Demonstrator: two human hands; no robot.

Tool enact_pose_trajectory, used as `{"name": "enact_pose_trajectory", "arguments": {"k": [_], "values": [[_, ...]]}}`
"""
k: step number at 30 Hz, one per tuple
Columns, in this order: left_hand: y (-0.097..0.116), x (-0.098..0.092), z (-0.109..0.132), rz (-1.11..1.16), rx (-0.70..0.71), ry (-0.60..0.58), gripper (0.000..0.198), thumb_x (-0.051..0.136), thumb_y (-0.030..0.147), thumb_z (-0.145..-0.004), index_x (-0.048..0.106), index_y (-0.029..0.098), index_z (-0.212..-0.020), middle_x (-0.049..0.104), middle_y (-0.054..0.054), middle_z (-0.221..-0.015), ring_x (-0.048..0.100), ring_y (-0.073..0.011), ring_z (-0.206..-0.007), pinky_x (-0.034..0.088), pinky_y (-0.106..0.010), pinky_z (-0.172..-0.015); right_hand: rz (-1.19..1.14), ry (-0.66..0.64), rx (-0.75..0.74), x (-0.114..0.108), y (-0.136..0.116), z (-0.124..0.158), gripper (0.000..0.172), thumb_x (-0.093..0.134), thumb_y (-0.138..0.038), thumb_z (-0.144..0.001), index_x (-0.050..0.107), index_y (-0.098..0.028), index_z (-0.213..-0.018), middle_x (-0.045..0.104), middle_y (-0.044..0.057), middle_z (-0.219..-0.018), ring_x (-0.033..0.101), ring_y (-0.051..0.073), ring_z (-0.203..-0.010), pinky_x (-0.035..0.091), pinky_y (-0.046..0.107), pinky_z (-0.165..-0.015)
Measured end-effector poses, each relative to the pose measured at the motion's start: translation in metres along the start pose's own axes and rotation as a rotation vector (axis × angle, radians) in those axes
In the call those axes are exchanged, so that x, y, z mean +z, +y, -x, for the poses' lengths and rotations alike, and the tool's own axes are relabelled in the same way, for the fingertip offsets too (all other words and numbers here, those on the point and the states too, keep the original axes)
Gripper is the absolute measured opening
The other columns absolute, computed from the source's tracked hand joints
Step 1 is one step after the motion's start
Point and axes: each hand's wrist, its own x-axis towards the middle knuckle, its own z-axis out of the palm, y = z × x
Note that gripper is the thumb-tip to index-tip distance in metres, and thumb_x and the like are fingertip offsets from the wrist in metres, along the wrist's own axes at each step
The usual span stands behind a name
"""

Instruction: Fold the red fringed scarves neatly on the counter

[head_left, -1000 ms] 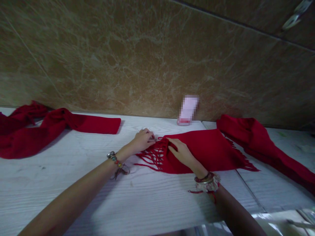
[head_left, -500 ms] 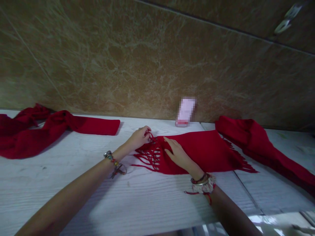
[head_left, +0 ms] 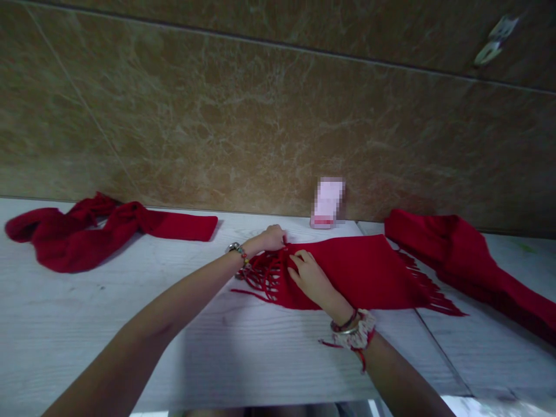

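A red fringed scarf (head_left: 356,272) lies folded flat on the white wood-grain table, its tassels spread at both the left and right ends. At the upper left corner, my left hand (head_left: 273,237) is closed on the scarf's edge beside the tassels; its fingertips are partly hidden. My right hand (head_left: 310,281) rests on the cloth just right of the left tassels. Its fingers are bent and pinch the fabric near my left hand. Bracelets circle both wrists.
Another red cloth (head_left: 73,243) lies bunched at the left, with a flat end. A long red cloth (head_left: 456,249) stretches along the right. A blurred pink object (head_left: 328,202) leans against the brown marbled wall (head_left: 243,116). The table's front edge (head_left: 269,402) runs below.
My left hand has moved right, from the tassels to the scarf's upper edge. My right hand's fingers have curled from lying flat. The view has shifted slightly.
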Motion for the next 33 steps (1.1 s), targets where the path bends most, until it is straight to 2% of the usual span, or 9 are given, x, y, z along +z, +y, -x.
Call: {"name": "enact_pose_trajectory", "arguments": {"k": [3, 6, 9, 12, 15, 20, 23, 27, 33], "values": [[0.005, -0.004, -0.002, 0.03, 0.0, -0.079, 0.015, 0.057, 0.012, -0.062, 0.066, 0.014, -0.074, 0.065, -0.002, -0.068, 0.056, -0.0143, -0.063, 0.042, -0.02, -0.058, 0.102, 0.011, 0.13, -0.003, -0.005, 0.003, 0.029, 0.047, -0.025, -0.081, 0.061, -0.009, -0.101, 0.056, 0.015, -0.103, 0.049, 0.025, -0.099, 0.039, 0.041, -0.091], [0.003, -0.012, 0.003, 0.082, 0.005, -0.114, 0.024, 0.055, 0.012, -0.064, 0.064, 0.013, -0.086, 0.065, -0.001, -0.071, 0.055, -0.0115, -0.06, 0.041, -0.018, -0.052, 0.201, 0.006, 0.214, -0.004, -0.007, 0.007, 0.039, 0.046, -0.032, -0.083, 0.055, -0.009, -0.112, 0.053, 0.017, -0.113, 0.045, 0.03, -0.107, 0.035, 0.051, -0.092], [0.001, -0.016, 0.006, 0.123, 0.008, -0.137, 0.036, 0.056, 0.011, -0.063, 0.061, 0.014, -0.098, 0.066, 0.0, -0.077, 0.056, -0.0106, -0.061, 0.041, -0.017, -0.052, 0.215, -0.041, 0.21, -0.004, -0.008, 0.009, 0.043, 0.041, -0.033, -0.085, 0.048, -0.013, -0.122, 0.047, 0.016, -0.126, 0.04, 0.03, -0.116, 0.033, 0.051, -0.093], [0.0, -0.015, 0.003, 0.126, -0.012, -0.129, 0.043, 0.06, 0.01, -0.058, 0.061, 0.014, -0.102, 0.066, -0.002, -0.08, 0.057, -0.0126, -0.064, 0.041, -0.018, -0.053, 0.199, -0.085, 0.196, -0.006, -0.007, 0.01, 0.045, 0.038, -0.035, -0.087, 0.044, -0.017, -0.127, 0.04, 0.014, -0.134, 0.035, 0.03, -0.121, 0.031, 0.053, -0.094], [-0.001, -0.011, -0.001, 0.11, -0.023, -0.106, 0.039, 0.061, 0.009, -0.056, 0.064, 0.013, -0.094, 0.066, -0.004, -0.078, 0.058, -0.0149, -0.067, 0.041, -0.02, -0.055, 0.171, -0.12, 0.171, -0.007, -0.006, 0.01, 0.044, 0.036, -0.035, -0.087, 0.042, -0.022, -0.129, 0.037, 0.009, -0.138, 0.032, 0.032, -0.123, 0.029, 0.056, -0.095], [-0.005, -0.007, 0.002, 0.103, -0.009, -0.107, 0.024, 0.056, 0.008, -0.059, 0.067, 0.013, -0.079, 0.065, -0.001, -0.068, 0.055, -0.013, -0.062, 0.04, -0.019, -0.056, 0.154, -0.131, 0.156, -0.006, -0.006, 0.011, 0.044, 0.034, -0.033, -0.087, 0.04, -0.024, -0.13, 0.034, 0.003, -0.139, 0.029, 0.035, -0.124, 0.027, 0.06, -0.094], [-0.007, -0.007, 0.008, 0.099, -0.014, -0.08, 0.02, 0.053, 0.009, -0.061, 0.066, 0.012, -0.076, 0.065, -0.001, -0.07, 0.054, -0.0128, -0.061, 0.04, -0.02, -0.056, 0.16, -0.128, 0.143, -0.006, -0.006, 0.011, 0.045, 0.035, -0.032, -0.087, 0.041, -0.021, -0.13, 0.035, 0.003, -0.139, 0.03, 0.037, -0.122, 0.028, 0.061, -0.093], [-0.005, -0.007, 0.011, 0.104, -0.026, -0.032, 0.023, 0.05, 0.009, -0.065, 0.064, 0.013, -0.084, 0.066, -0.003, -0.078, 0.055, -0.0126, -0.065, 0.041, -0.019, -0.058, 0.184, -0.115, 0.126, -0.006, -0.007, 0.01, 0.044, 0.035, -0.031, -0.086, 0.044, -0.017, -0.127, 0.036, 0.006, -0.139, 0.033, 0.037, -0.12, 0.03, 0.061, -0.091], [-0.002, -0.004, 0.008, 0.121, -0.052, 0.001, 0.03, 0.065, 0.013, -0.059, 0.062, 0.013, -0.089, 0.065, -0.004, -0.082, 0.057, -0.0144, -0.068, 0.042, -0.02, -0.057, 0.192, -0.101, 0.131, -0.006, -0.007, 0.011, 0.043, 0.036, -0.031, -0.086, 0.046, -0.016, -0.125, 0.035, 0.01, -0.139, 0.034, 0.035, -0.12, 0.03, 0.06, -0.091]]}}
